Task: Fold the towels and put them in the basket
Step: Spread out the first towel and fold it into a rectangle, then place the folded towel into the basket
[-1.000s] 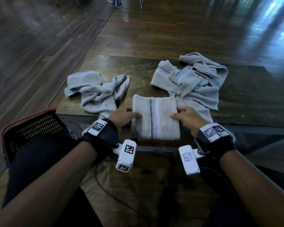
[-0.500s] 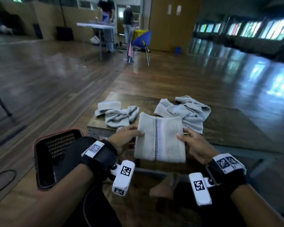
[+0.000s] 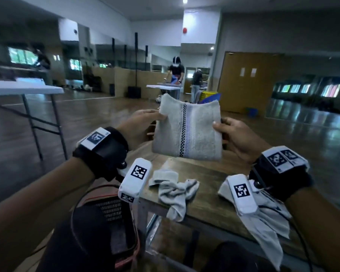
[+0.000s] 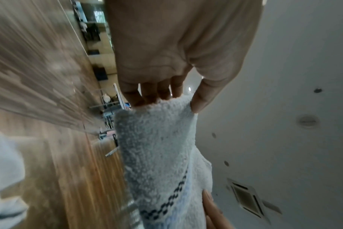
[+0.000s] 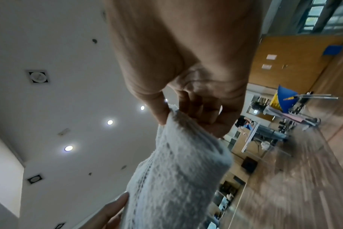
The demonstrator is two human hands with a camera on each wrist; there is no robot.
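Observation:
A folded grey towel (image 3: 186,130) with a black checked stripe hangs in the air above the wooden table (image 3: 206,197). My left hand (image 3: 145,119) pinches its left edge (image 4: 162,131), thumb on one side and fingers behind. On the towel's right edge (image 5: 178,162), my right hand (image 3: 227,132) grips in the same way. Two crumpled grey towels lie on the table: one (image 3: 173,191) near its left end, another (image 3: 267,228) at the right, draping over the front edge. The black mesh basket (image 3: 110,211) with a red rim stands on the floor at the lower left, partly hidden by my leg.
A white folding table (image 3: 26,89) stands at the left. Two people work at a far table (image 3: 165,87) in the hall. Wooden floor surrounds the table. A cable (image 3: 77,205) runs past the basket.
Both hands have lifted the folded towel off the table's front edge and raised it upright in the air. The head view has tilted up toward the hall.

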